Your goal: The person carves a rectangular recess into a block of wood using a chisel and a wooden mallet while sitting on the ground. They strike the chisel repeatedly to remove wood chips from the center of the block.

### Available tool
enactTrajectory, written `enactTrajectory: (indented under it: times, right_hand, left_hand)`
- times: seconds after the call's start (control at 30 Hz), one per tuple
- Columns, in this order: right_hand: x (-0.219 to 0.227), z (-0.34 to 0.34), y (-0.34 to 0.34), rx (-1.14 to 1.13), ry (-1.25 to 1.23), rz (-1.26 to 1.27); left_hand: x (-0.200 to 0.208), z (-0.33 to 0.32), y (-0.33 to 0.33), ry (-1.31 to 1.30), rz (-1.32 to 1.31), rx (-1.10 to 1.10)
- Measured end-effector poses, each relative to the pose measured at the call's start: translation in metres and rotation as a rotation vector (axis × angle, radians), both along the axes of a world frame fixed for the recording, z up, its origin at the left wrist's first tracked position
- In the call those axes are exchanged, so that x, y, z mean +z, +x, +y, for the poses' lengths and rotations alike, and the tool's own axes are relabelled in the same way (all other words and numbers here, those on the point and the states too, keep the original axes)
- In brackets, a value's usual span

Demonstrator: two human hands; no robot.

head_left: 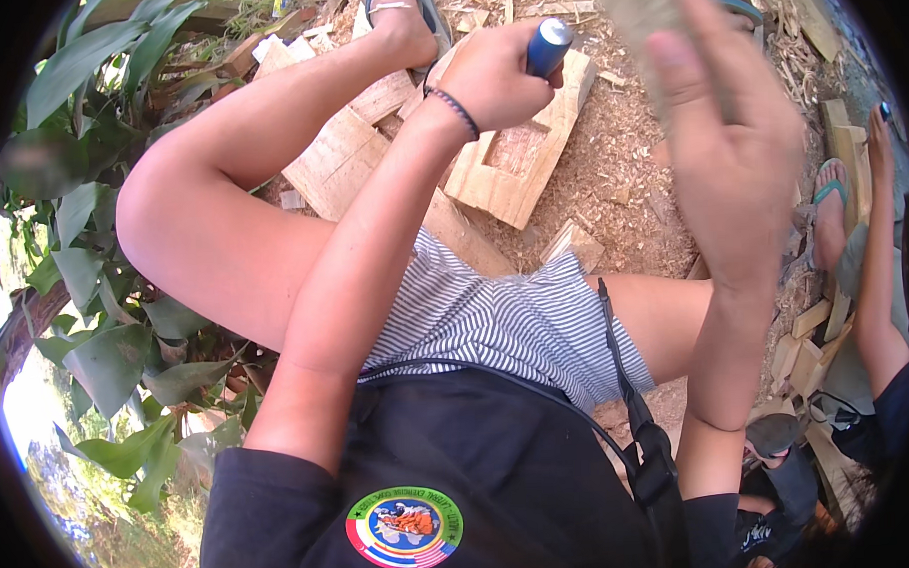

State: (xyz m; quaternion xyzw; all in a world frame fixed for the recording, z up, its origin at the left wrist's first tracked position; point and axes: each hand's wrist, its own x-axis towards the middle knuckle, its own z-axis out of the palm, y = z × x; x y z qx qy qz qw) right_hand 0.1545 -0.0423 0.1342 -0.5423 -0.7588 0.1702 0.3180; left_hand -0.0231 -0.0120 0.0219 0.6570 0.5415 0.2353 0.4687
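Observation:
My left hand [499, 80] is wrapped round the blue handle of a chisel [548, 46], whose metal-capped end points up. The blade is hidden below my fist. Beneath it lies a pale wooden block [520, 200] with a rectangular cut-out, part of it covered by my hand. On the right, my raised right hand [738, 149] grips a greyish piece of wood [637, 17], smeared by motion and cut off by the top edge of the picture. The piece is apart from the chisel's cap.
Wood shavings [622, 193] cover the ground between my legs. Planks and offcuts [338, 160] lie by my bent left leg. Leafy plants [107, 366] crowd the left side. At the right are another person's arm [877, 269], a sandalled foot [829, 206] and stacked wood scraps [812, 347].

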Motion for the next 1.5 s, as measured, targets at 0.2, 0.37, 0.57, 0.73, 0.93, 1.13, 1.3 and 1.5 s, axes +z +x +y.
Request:
enactTrajectory:
  times: [0.2, 0.37, 0.57, 0.73, 0.93, 1.13, 1.3, 1.5]
  right_hand:
    - [0.008, 0.017, -0.019, 0.080, -0.005, -0.029]
    - [-0.023, 0.037, -0.022, 0.064, -0.024, 0.194]
    - [-0.016, 0.060, -0.020, 0.064, 0.100, 0.008]
    - [-0.014, 0.078, -0.033, 0.108, -0.263, -0.172]
    - [0.049, 0.062, -0.024, 0.132, -0.164, 0.183]
    - [0.018, 0.036, -0.026, 0.148, -0.037, 0.293]
    - [0.008, 0.023, -0.011, 0.163, -0.127, 0.387]
    - [0.022, 0.018, -0.002, 0.189, -0.226, 0.425]
  left_hand:
    - [0.001, 0.024, 0.005, -0.154, 0.193, 0.071]
    - [-0.005, 0.035, 0.000, -0.157, -0.017, -0.004]
    - [-0.034, 0.061, -0.016, -0.252, -0.139, 0.035]
    - [-0.029, 0.063, -0.017, -0.436, -0.094, 0.142]
    - [-0.021, 0.066, -0.034, -0.473, -0.189, 0.342]
    - [0.016, 0.044, -0.033, -0.252, -0.034, 0.223]
    - [-0.006, 0.029, -0.026, -0.192, -0.182, 0.071]
    - [-0.010, 0.014, -0.012, -0.020, -0.094, 0.067]
